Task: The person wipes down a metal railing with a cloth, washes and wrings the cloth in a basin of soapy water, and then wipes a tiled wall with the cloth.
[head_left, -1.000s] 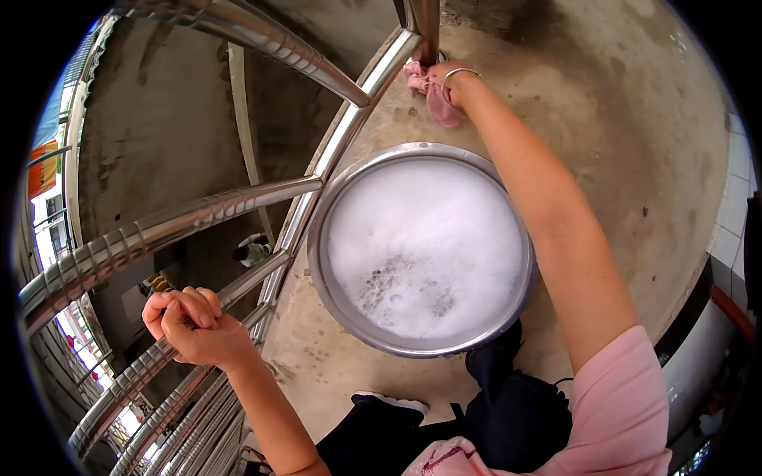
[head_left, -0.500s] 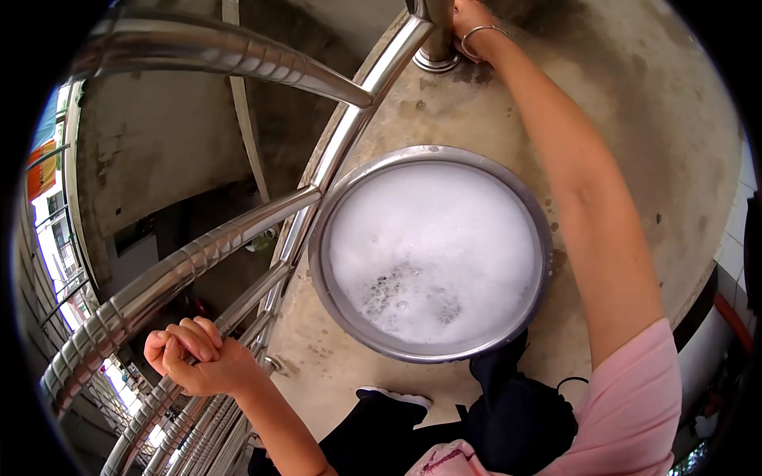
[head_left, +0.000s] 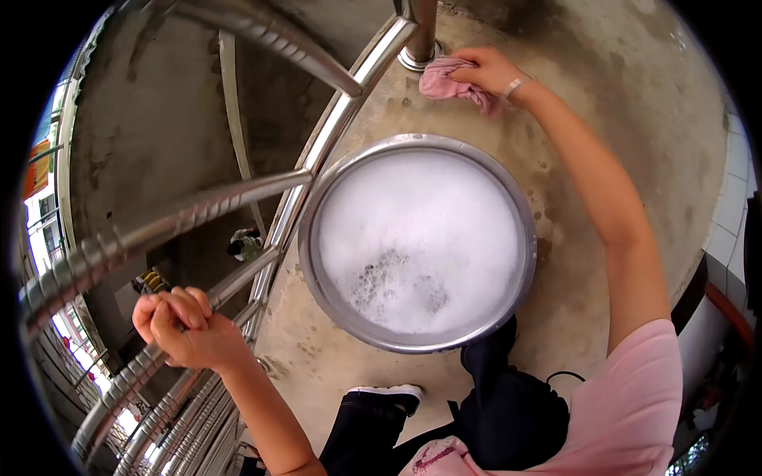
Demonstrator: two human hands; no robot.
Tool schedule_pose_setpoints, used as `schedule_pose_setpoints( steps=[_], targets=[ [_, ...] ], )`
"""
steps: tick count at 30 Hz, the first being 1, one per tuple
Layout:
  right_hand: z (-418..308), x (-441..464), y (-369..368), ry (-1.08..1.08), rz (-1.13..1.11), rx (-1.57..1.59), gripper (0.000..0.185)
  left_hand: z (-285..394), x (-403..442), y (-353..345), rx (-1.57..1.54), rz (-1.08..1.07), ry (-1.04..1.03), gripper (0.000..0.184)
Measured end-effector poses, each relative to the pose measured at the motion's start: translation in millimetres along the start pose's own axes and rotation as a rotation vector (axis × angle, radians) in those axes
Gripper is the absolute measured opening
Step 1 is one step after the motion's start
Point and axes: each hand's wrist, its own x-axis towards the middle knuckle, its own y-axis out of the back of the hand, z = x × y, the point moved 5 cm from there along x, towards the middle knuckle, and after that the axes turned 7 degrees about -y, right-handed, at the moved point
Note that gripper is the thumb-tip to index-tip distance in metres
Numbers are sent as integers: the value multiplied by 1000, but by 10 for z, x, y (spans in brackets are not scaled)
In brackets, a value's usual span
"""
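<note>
My right hand (head_left: 486,73) is closed around a crumpled pink cloth (head_left: 456,82), just right of the foot of a metal post (head_left: 421,51) near the top. Below it, a round metal basin (head_left: 524,262) full of white foam (head_left: 421,230) rests on the concrete floor. At the lower left, my left hand (head_left: 178,325) is curled with its fingers folded in, over the metal railing bars; whether anything is inside it I cannot make out.
The steel railing (head_left: 317,143) runs diagonally along the left of the basin, with a lower level visible beyond. My shoe (head_left: 397,393) is below the basin. White tiles (head_left: 730,206) line the right edge.
My right hand first went up beside the post, then came back down and right, with the pink cloth in view again. My left hand stays curled. The whole view has shifted slightly.
</note>
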Motion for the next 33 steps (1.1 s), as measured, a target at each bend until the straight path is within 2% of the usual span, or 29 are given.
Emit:
schedule_pose_setpoints(
  steps=[1, 3, 5, 7, 9, 11, 12, 13, 15, 17, 18, 19, 21, 25, 27, 28, 30, 31, 32, 33],
  targets=[
    [-181, -286, -2, 51, 54, 182, 24, -4, 3, -1, -13, -20, 11, 11],
    [-471, -853, 8, -183, 33, 496, 28, 12, 2, -5, 11, 26, 27, 12],
    [-821, -1380, -89, -247, -177, 417, 28, -35, 5, 65, -75, -55, 71, 12],
    [-1130, -1773, -393, -200, -326, 152, 22, 22, -18, 35, -27, 1, 84, 10],
    [-1369, -2023, -656, 594, -37, -431, 18, 48, -44, 91, 135, -28, 23, 10],
    [-1510, -2162, -856, 617, 14, -568, 19, 112, -110, 97, 301, -24, -135, 18],
    [-1465, -2180, -959, 564, 50, -539, 20, 104, -239, 136, 346, -47, -116, 28],
    [-1389, -2192, -1068, 512, 85, -508, 22, 115, -337, 191, 560, -112, -212, 42],
    [-1155, -2143, -1394, 561, 96, -558, 23, 172, -561, 186, 689, -248, -312, 58],
    [-969, -2147, -1643, 654, 240, -415, 23, 121, -703, 246, 718, -288, -341, 69],
    [-880, -2135, -1728, 550, 153, -518, 25, 145, -742, 255, 718, -302, -331, 70],
    [-767, -2162, -1725, 555, 158, -535, 25, 165, -780, 269, 719, -314, -318, 70],
    [-452, -2236, -1861, 640, -87, -1011, 22, 119, -840, 292, 650, -316, -290, 71],
    [-177, -2232, -1975, 520, -197, -1142, 22, 46, -903, 302, 528, -326, -250, 73],
    [-67, -2183, -1928, 96, -436, -1082, 22, 58, -906, 332, 476, -311, -238, 70],
    [-246, -2205, -1849, 105, -428, -1098, 22, 64, -893, 349, 433, -313, -219, 68],
    [-736, -2304, -1508, 107, -275, -737, 22, 68, -867, 431, 421, -317, -192, 63],
    [-1065, -2379, -1344, 132, -248, -681, 23, 47, -861, 468, 417, -336, -157, 59],
    [-1439, -2480, -1170, 157, -221, -622, 25, 43, -858, 514, 423, -301, -180, 42],
    [-1783, -2596, -1009, 139, -185, -583, 25, 4, -880, 570, 430, -288, -172, 42]
  ],
)
